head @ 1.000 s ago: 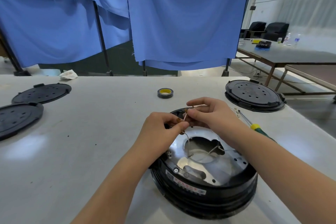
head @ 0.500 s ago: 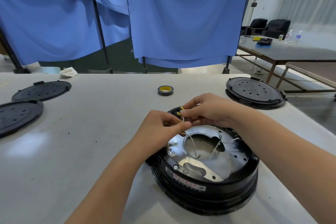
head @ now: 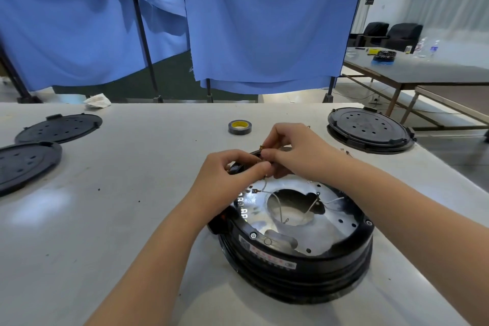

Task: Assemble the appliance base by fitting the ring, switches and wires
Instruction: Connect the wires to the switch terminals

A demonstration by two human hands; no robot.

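Pinching wire terminal (head: pixel 261 148) w/ both hands (head: pixel 225 167) (head: pixel 299 148) over base (head: pixel 304 259).

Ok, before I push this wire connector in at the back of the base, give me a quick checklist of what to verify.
1. Left hand pinching the black part at the rim: ok.
2. Right hand holding the brass terminal: ok.
3. Terminal lined up with its tab: cannot tell, fingers hide it.
4. Appliance base sitting flat on the table: ok.
5. Loose white wires clear of the centre opening: not ok, they hang across it.
6. Tape roll nearby: ok.
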